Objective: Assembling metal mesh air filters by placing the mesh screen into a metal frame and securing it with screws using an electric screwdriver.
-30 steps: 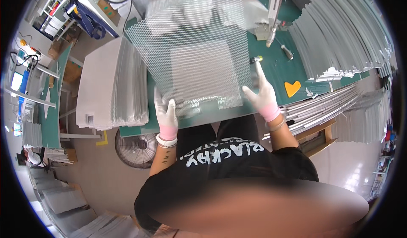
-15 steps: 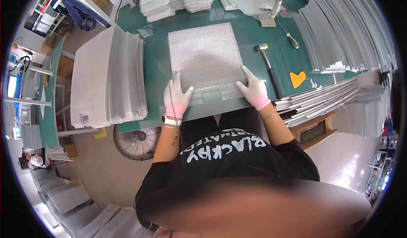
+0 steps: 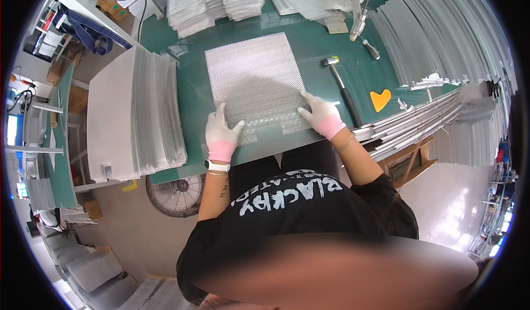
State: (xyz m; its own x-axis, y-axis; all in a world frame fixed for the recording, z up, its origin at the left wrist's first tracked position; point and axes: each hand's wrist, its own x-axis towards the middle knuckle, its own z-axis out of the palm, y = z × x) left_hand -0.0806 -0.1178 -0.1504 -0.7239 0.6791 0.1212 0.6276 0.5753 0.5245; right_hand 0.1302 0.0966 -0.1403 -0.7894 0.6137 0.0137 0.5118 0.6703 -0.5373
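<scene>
**Mesh sheet down flat, both palms pressing near edge**

Head view:
- Silvery mesh sheet point(image 3: 255, 83) lying flat on green bench point(image 3: 187, 97), square to the front edge, centred ahead of the torso.
- Left hand point(image 3: 221, 131) in white glove, flat and spread on near-left corner of the sheet. Nothing pinched, just pressing.
- Right hand point(image 3: 321, 114) likewise, fingers splayed on near-right edge. No grasp, palm contact only.
- Looks like the seating/aligning step: sheet placed, being smoothed or squared up. Next move probably calls for even pressure on both corners, no sliding, near edge kept parallel to the bench edge.

Around:
- Hammer point(image 3: 340, 87) just right of the sheet, handle running close past the right hand; easy to knock.
- Orange heart-shaped scraper point(image 3: 380, 99) further right, apart from the sheet.
- Stack of framed panels point(image 3: 135, 114) on the left, near the sheet's left edge; little room that side.
- Long metal strips point(image 3: 436, 117) piled right, overhanging the bench.
- More mesh piles point(image 3: 215, 3) at the far edge.
- Floor fan point(image 3: 172, 194) under the bench, out of the way.
</scene>
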